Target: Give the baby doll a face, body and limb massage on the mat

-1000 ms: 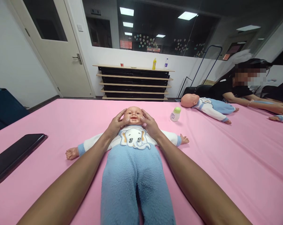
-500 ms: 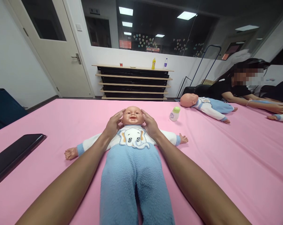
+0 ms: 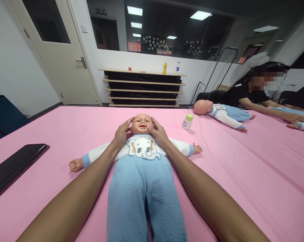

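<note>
A baby doll [image 3: 144, 174] lies on its back on the pink-covered table, its arms spread and its legs toward me. It wears a white top with an elephant face and blue trousers. My left hand [image 3: 122, 133] cups the left side of the doll's head [image 3: 141, 121], fingers along its temple. On the other side my right hand [image 3: 160, 132] holds the head too, with its thumb on the doll's cheek beside the mouth. Between them, the two hands clasp the head. Parts of the fingers are hidden behind it.
A white bottle with a green cap [image 3: 187, 121] stands right of the doll. A black phone [image 3: 18, 168] lies at left. Farther right, another doll [image 3: 225, 114] lies near a person [image 3: 255, 90] in black. Stacked shelves [image 3: 143, 88] stand by the wall.
My right thumb has moved inward from the side of the head onto the doll's cheek. My left hand stays nearly in place. The co-worker's hand has shifted slightly left.
</note>
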The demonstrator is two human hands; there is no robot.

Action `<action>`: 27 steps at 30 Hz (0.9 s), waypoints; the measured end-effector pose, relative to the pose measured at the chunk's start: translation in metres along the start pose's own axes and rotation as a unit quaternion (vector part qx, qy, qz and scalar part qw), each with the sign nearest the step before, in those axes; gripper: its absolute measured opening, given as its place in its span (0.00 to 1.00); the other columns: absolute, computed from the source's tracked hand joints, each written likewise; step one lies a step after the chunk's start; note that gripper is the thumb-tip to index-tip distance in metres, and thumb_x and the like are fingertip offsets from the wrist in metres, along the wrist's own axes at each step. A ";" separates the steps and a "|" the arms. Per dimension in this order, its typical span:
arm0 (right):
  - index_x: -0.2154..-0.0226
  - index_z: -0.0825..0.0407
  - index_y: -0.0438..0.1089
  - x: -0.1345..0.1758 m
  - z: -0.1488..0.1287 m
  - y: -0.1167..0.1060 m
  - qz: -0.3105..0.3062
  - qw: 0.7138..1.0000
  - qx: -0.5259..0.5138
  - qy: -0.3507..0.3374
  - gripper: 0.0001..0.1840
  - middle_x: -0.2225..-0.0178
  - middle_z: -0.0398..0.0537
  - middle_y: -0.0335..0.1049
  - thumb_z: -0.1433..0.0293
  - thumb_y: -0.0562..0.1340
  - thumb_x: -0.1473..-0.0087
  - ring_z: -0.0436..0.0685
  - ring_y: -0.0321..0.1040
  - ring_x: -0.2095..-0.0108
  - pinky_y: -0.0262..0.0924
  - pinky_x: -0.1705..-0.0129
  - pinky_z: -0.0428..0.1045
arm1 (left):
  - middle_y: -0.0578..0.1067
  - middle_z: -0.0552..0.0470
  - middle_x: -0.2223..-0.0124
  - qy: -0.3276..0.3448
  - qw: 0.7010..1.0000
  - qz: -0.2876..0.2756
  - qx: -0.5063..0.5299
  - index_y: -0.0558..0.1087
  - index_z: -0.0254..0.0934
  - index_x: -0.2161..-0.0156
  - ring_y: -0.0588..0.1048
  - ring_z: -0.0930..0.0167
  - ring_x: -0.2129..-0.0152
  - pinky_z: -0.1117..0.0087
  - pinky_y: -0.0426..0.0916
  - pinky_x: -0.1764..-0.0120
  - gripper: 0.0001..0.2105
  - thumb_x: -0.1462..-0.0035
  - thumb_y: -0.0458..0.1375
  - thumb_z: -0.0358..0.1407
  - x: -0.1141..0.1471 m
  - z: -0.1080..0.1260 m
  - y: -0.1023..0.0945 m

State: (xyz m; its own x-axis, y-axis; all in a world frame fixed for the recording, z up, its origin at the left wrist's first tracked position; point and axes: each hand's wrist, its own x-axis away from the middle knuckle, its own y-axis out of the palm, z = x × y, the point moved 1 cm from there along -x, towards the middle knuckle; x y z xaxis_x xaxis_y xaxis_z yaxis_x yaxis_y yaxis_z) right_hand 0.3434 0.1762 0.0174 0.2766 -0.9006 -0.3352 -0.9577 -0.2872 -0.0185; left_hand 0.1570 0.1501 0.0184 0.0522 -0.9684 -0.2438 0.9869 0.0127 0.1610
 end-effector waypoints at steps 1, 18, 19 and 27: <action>0.38 0.47 0.53 -0.001 0.001 0.000 0.006 1.000 -0.008 0.005 0.38 0.38 0.43 0.53 0.51 0.60 0.47 0.60 0.51 0.38 0.50 0.38 0.55 | 0.63 0.47 0.38 0.007 1.000 -0.003 -0.012 0.64 0.43 0.41 0.69 0.59 0.48 0.58 0.68 0.50 0.28 0.44 0.54 0.52 0.000 0.001 0.000; 0.38 0.45 0.55 -0.002 0.006 -0.001 0.025 1.000 0.014 0.006 0.36 0.37 0.41 0.52 0.47 0.55 0.44 0.60 0.49 0.37 0.47 0.36 0.58 | 0.63 0.46 0.38 0.016 0.998 -0.018 -0.050 0.61 0.43 0.39 0.68 0.58 0.46 0.58 0.68 0.50 0.30 0.43 0.52 0.54 0.001 0.001 0.001; 0.38 0.45 0.53 -0.002 0.006 -0.001 0.024 0.999 0.023 0.005 0.38 0.37 0.42 0.51 0.48 0.58 0.46 0.60 0.49 0.37 0.48 0.37 0.57 | 0.63 0.45 0.38 0.021 0.997 -0.023 -0.069 0.59 0.43 0.38 0.67 0.58 0.46 0.59 0.69 0.50 0.32 0.45 0.56 0.53 0.002 0.002 0.002; 0.35 0.47 0.46 0.006 0.000 0.003 0.008 0.997 0.075 -0.025 0.51 0.36 0.46 0.49 0.52 0.67 0.55 0.61 0.49 0.37 0.48 0.36 0.55 | 0.66 0.43 0.41 0.038 0.990 -0.029 -0.136 0.55 0.40 0.36 0.70 0.58 0.49 0.59 0.69 0.51 0.42 0.55 0.67 0.45 0.005 0.006 0.003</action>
State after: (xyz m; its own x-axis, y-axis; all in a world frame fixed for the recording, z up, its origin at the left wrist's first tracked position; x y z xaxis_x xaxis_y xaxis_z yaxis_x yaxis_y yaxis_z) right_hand 0.3425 0.1701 0.0153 0.2603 -0.8859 -0.3838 -0.9641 -0.2171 -0.1527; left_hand 0.1595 0.1434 0.0237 -0.0043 -0.9483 -0.3173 0.9927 0.0342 -0.1158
